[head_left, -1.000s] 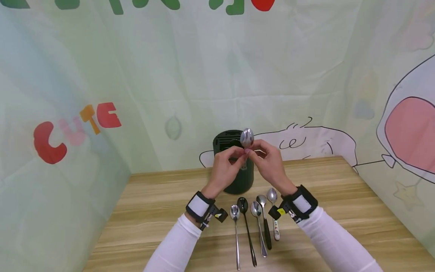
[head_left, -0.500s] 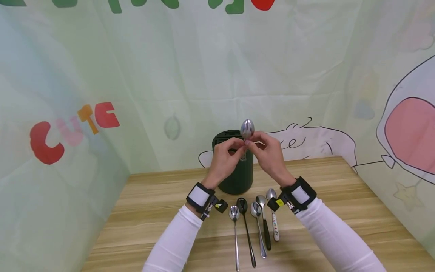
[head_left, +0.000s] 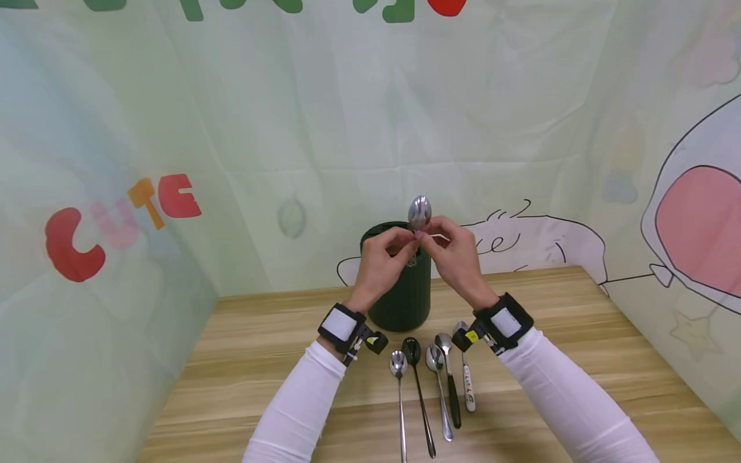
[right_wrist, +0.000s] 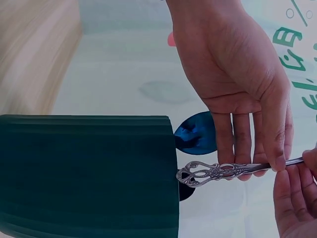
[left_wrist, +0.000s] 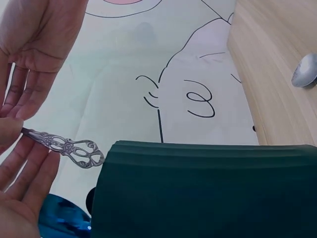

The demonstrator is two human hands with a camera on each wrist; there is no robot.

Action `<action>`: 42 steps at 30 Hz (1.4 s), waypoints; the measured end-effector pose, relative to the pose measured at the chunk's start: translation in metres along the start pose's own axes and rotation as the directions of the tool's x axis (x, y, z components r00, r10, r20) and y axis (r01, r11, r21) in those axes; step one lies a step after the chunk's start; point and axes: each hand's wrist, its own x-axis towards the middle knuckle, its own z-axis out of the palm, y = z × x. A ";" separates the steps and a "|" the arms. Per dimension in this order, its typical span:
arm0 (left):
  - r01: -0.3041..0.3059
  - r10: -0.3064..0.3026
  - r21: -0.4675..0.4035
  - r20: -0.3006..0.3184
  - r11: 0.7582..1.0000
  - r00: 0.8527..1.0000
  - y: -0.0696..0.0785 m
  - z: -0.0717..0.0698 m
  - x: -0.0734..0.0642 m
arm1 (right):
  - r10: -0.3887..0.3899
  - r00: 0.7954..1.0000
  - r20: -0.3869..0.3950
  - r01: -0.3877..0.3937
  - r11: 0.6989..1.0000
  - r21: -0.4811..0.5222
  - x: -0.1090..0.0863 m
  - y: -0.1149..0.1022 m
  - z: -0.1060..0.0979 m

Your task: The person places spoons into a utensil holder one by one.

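Note:
Both hands hold one silver spoon (head_left: 419, 212) upright in front of the dark green holder (head_left: 399, 296), its bowl on top. My left hand (head_left: 379, 267) and right hand (head_left: 459, 254) pinch its thin neck between thumb and fingers, fingertips meeting. Below them hangs the spoon's ornate openwork handle (right_wrist: 218, 171), its end near the holder's rim. Whether the end touches the rim I cannot tell. A shiny blue spoon bowl (right_wrist: 198, 134) sticks out of the holder behind, with a dark rounded thing (right_wrist: 187, 192) beside it, mostly hidden.
On the wooden table (head_left: 278, 360), nearer the body, lie several spoons: a long silver one (head_left: 398, 364), a black one (head_left: 411, 350), another silver one (head_left: 435, 358), one with a black handle (head_left: 454, 399) and one with a patterned white handle (head_left: 468, 389). A printed cloth (head_left: 347, 128) stands behind.
Both hands have risen a little with the spoon between them, so its bowl stands higher above the holder. The spoons on the table keep their places.

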 end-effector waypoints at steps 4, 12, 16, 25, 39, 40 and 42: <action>0.008 -0.008 0.000 0.005 1.000 1.000 -0.001 -0.002 0.001 | -0.001 1.000 -0.014 0.001 1.000 0.020 0.003 0.019 0.004; 0.003 -0.003 0.001 -0.003 1.000 1.000 -0.003 -0.005 0.006 | -0.027 0.999 -0.044 0.029 0.999 0.025 0.010 0.038 0.010; 0.019 -0.019 0.005 -0.003 1.000 1.000 -0.007 -0.005 0.007 | -0.035 0.999 -0.041 0.036 0.999 0.019 0.012 0.041 0.012; 0.102 -0.103 0.036 0.022 0.994 0.994 -0.020 -0.003 -0.003 | 0.019 1.000 -0.005 -0.019 1.000 -0.003 0.007 0.054 0.019; 0.151 -0.157 0.098 0.061 0.984 0.986 -0.026 -0.004 -0.007 | 0.088 0.994 0.065 -0.087 0.996 -0.014 0.000 0.065 0.020; 0.156 -0.163 0.101 0.063 0.983 0.985 -0.026 -0.004 -0.008 | 0.095 0.993 0.072 -0.094 0.995 -0.014 -0.001 0.066 0.020; 0.161 -0.168 0.104 0.062 0.981 0.984 -0.026 -0.004 -0.009 | 0.104 0.991 0.083 -0.102 0.995 -0.020 -0.001 0.068 0.021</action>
